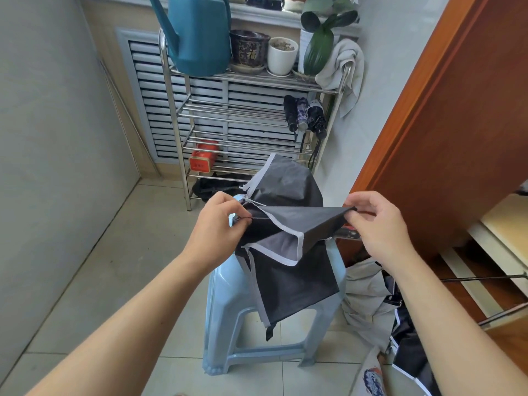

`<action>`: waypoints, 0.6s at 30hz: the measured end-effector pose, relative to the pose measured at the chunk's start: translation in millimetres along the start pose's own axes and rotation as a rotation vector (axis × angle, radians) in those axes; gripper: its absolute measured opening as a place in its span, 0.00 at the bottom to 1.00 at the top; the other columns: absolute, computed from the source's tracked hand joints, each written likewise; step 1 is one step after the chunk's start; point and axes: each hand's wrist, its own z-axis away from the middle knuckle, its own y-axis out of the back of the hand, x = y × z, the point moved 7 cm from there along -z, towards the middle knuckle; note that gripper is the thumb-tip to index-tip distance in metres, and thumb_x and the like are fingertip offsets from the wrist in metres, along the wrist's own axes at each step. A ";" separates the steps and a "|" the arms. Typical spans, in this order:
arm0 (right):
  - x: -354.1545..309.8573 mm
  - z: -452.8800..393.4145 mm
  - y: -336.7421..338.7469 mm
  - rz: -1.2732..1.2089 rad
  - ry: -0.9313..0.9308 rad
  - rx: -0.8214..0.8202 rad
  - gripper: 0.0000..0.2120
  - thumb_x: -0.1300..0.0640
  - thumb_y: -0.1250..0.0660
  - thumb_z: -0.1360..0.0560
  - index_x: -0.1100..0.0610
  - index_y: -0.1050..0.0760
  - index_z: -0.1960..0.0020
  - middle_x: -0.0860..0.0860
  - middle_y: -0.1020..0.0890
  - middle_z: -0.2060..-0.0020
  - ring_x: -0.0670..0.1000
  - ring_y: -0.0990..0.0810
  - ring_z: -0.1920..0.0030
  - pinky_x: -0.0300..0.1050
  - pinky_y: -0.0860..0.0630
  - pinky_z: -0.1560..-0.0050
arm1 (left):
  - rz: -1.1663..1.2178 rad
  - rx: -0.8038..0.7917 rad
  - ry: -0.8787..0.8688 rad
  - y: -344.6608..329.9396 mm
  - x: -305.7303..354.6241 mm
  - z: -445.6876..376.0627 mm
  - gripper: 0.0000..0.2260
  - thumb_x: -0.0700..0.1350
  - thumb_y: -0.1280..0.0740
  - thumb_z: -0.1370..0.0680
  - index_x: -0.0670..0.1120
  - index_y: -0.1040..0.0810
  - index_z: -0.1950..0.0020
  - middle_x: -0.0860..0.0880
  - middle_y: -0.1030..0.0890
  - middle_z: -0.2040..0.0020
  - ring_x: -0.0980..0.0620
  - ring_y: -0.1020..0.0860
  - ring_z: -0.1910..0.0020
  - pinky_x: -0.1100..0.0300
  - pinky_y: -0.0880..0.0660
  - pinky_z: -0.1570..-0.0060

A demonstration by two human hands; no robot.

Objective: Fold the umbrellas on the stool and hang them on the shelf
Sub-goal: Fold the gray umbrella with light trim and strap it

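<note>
A black umbrella with a white-edged canopy [288,241] lies loosely collapsed over the pale blue plastic stool [228,304]. My left hand [220,221] pinches a fold of the canopy at a rib on its left side. My right hand [377,221] pinches the corner of the same fold on the right, and the cloth is stretched flat between them. Behind the stool stands a steel shelf [251,81]. Three folded umbrellas [305,115] hang at its right end.
More unfolded umbrellas [380,307] lie heaped on the floor right of the stool. A teal watering can [197,32], flower pots and a towel [343,64] sit on the shelf top, a red box [203,160] lower down. An orange wooden door [457,124] stands at right.
</note>
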 end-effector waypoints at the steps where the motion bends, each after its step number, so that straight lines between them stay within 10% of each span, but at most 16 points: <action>1: -3.3 1.7 -2.8 0.092 0.074 -0.062 0.22 0.63 0.26 0.24 0.49 0.24 0.34 0.42 0.20 0.41 0.47 0.24 0.38 0.44 0.27 0.37 | 0.009 -0.018 -0.006 -1.6 0.4 0.6 0.09 0.38 0.27 0.23 0.52 0.18 0.57 0.55 0.21 0.51 0.64 0.25 0.50 0.72 0.31 0.50; 5: -23.9 14.8 -20.5 0.506 0.479 -0.204 0.38 0.56 0.19 0.31 0.49 0.30 0.25 0.43 0.25 0.36 0.49 0.34 0.33 0.48 0.35 0.31 | -0.032 -0.132 0.029 -4.9 -3.8 4.7 0.10 0.41 0.29 0.21 0.57 0.20 0.55 0.59 0.17 0.53 0.56 0.22 0.50 0.57 0.27 0.51; 14: -34.0 25.7 -48.2 0.548 0.752 -0.225 0.09 0.54 0.28 0.24 0.54 0.16 0.44 0.46 0.17 0.53 0.51 0.25 0.51 0.49 0.26 0.47 | 0.083 -0.254 0.002 -2.7 -8.1 9.9 0.10 0.39 0.25 0.23 0.55 0.17 0.52 0.57 0.17 0.57 0.59 0.21 0.53 0.69 0.30 0.51; 18: -30.2 24.0 -45.0 0.444 0.679 -0.197 0.11 0.49 0.34 0.21 0.54 0.15 0.49 0.45 0.17 0.57 0.48 0.26 0.54 0.45 0.27 0.49 | 0.035 -0.483 0.034 -4.9 -13.4 20.2 0.24 0.49 0.20 0.28 0.61 0.25 0.37 0.57 0.28 0.40 0.62 0.31 0.37 0.75 0.38 0.41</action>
